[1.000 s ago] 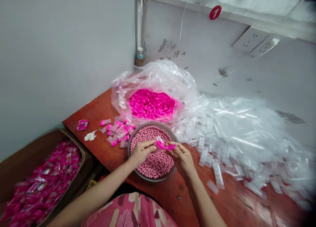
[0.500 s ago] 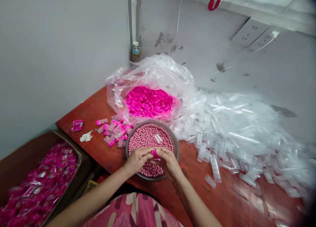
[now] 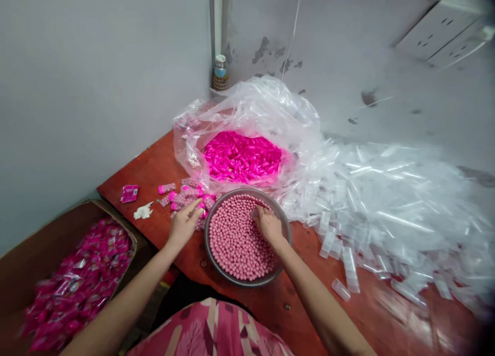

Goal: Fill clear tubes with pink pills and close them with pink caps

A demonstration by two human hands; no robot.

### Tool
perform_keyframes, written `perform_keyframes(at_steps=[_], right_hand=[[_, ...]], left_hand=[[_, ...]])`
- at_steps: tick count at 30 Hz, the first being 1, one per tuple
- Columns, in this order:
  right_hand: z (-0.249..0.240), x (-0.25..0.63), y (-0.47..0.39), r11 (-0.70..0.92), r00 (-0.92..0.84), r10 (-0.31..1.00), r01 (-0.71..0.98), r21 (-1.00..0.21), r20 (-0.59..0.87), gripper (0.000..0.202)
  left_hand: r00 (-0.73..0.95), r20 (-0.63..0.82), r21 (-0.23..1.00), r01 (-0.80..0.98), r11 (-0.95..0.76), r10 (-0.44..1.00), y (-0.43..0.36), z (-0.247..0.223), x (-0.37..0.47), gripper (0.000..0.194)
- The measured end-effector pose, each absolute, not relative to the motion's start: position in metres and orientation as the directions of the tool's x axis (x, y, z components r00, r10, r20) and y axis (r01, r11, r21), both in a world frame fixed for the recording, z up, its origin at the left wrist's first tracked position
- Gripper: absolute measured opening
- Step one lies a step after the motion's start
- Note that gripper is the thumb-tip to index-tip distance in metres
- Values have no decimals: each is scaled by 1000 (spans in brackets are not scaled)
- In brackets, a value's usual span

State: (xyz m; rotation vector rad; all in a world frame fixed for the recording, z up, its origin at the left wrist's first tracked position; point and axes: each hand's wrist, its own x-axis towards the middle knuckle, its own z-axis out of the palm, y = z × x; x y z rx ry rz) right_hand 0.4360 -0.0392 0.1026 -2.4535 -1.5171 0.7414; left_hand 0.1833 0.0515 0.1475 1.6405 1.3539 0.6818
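Note:
A round metal bowl (image 3: 286,227) holds many pink beads (image 3: 235,237). Inside it, at the upper right, my right hand (image 3: 268,226) is closed on a clear tube (image 3: 254,213), mostly covered by the fingers. My left hand (image 3: 184,224) is left of the bowl, fingers apart, beside a pile of bead-filled tubes with pink caps (image 3: 189,193); nothing shows in its grasp. Behind the bowl, an open clear plastic bag (image 3: 266,100) holds many bright pink caps (image 3: 242,157).
Many clear tubes (image 3: 350,268) spread from a plastic heap on the right of the red table (image 3: 135,165). A box (image 3: 133,240) of pink packets stands at lower left. A pink packet (image 3: 129,193) and white scrap (image 3: 143,210) lie at left.
My hands have parted. The left one moved left to the filled tubes and let go of the pink-capped piece; the right one moved up onto the clear tube in the beads. The view shifted slightly.

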Motion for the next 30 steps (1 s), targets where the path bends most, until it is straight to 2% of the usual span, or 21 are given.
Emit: perform_keyframes(at_steps=[3,7,9,11,13,14,16,19,21,23,25,30], right_hand=[[104,436,-34,-438,305,888,786,-436,-343,29],[115,431,-44,-387,231,917,715,-583,-326,21],[120,424,-56,-360,207,933,554,-751,-294,21],[124,416,-71,-298,201,947,260,-919,-250,21],[128,411,-84,-213,198,960,53,-976,-199,22],[131,410,-89,-191,173,969,71,-979,-176,23],[137,412,-96,-166,62,986,289,-943,-154,21],[142,419,-98,-76,-139,963,682,-728,-232,14],[140,424,-94,-35,-169,941,814,-580,-294,13],[132,429,-86,-54,-123,942,863,-503,-312,18],[121,433,-76,-111,-40,956,868,-484,-290,23],[83,417,-49,-182,25,963,798,-575,-270,21]], left_hand=[[370,-143,914,406,-21,918,26,142,205,31],[478,-193,932,363,7,857,-7,141,241,21],[511,-198,947,321,28,836,-17,143,255,19],[534,-191,959,281,40,824,-23,147,263,16],[545,-159,961,276,3,824,-28,150,266,14],[550,-134,957,289,-37,825,-30,150,266,13],[559,-80,936,326,-130,826,-33,151,266,13],[569,-30,914,349,-208,822,-35,152,266,13],[561,-9,917,335,-217,828,-33,152,264,13],[537,5,921,326,-213,843,-27,151,257,14],[480,-2,922,341,-184,877,-19,148,245,16],[348,-62,908,409,-92,935,-1,133,206,19]])
